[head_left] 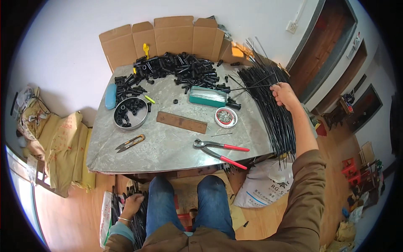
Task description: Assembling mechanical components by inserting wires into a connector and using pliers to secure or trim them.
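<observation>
My right hand [285, 95] reaches over the right side of the table, its fingers closed on thin black rods [255, 87] that stick out leftward. Under and beside it lies a thick pile of long black rods [273, 119], hanging over the table's front edge. Low at the left, beside my knee, my left hand [133, 206] is closed among another upright bundle of black rods [140, 224]. What its fingers grip there is hard to make out. A green box [208, 101] of thin silvery wires sits left of my right hand.
On the grey table [168, 147] lie red-handled pincers [210, 148], thread snips [131, 143], a rusty metal bar [181, 122], a bowl of black rings [131, 112] and a small dish of metal bits [226, 117]. Black tubular parts [180, 69] are heaped before a cardboard screen [174, 35]. A white sack [262, 185] stands below.
</observation>
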Motion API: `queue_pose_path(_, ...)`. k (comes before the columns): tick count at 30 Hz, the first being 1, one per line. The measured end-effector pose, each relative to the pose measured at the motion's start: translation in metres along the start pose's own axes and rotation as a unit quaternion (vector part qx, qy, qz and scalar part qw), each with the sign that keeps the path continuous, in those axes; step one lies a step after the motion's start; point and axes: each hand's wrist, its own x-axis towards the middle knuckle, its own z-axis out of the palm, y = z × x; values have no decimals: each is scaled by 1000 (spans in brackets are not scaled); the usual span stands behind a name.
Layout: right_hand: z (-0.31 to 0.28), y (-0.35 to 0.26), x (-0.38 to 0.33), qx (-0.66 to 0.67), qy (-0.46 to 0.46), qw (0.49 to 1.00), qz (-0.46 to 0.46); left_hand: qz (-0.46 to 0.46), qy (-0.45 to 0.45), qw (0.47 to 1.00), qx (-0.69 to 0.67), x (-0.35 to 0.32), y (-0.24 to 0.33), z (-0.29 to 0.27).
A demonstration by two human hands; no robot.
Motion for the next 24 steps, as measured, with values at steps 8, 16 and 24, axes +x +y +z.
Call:
queue_pose_path(8, 41, -80, -119, 359, -69, 927, -89, 189, -288, 911, -228, -30, 306, -22)
queue_pose_path(16, 159, -84, -239, 601, -227, 763, -65, 178, -352, 713, -579, -20, 413, 7)
queue_pose_path(24, 193, -34, -254, 363, -7, 895, -259, 109, -174, 804, -558, -13, 400, 9)
